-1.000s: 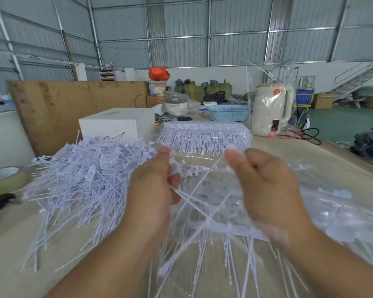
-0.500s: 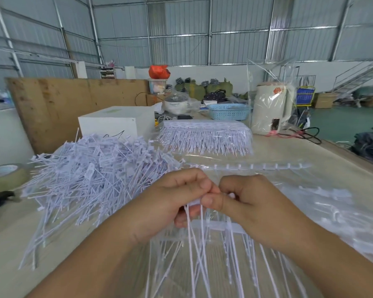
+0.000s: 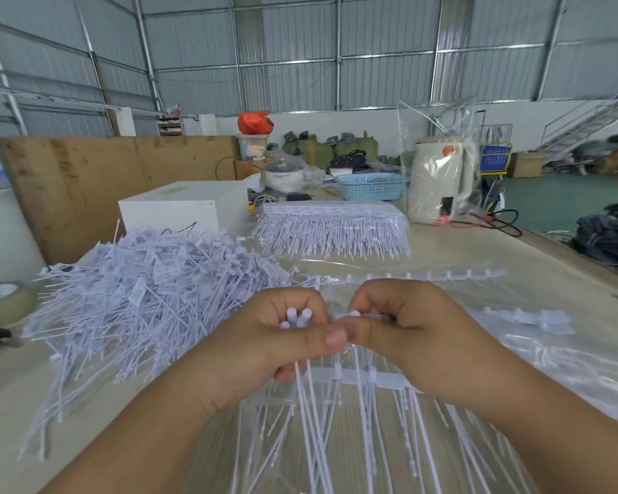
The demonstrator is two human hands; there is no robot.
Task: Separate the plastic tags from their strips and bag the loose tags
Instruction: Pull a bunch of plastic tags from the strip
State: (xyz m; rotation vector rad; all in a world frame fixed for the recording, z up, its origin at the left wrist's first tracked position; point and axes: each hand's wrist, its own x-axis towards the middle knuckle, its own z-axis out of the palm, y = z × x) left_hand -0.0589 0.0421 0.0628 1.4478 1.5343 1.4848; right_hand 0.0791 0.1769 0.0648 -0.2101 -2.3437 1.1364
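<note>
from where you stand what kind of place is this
Most likely a warehouse or small factory workshop: corrugated metal walls, a big worktable heaped with loose plastic tags, and stuffed green sacks along the back.

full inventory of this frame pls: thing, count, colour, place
loose tags: one big pile, white, table left
bagged strips: one bundle, white, table centre back
bare strips: at least two, white, table right of the hands
held tags: a few, white, in left hand
box: one, white, behind pile
tape roll: one, tan, far left
basket: one, blue, back
kettle: one, cream, in clear bag, back right
left hand: gripping tags
right hand: pinching strip
</note>
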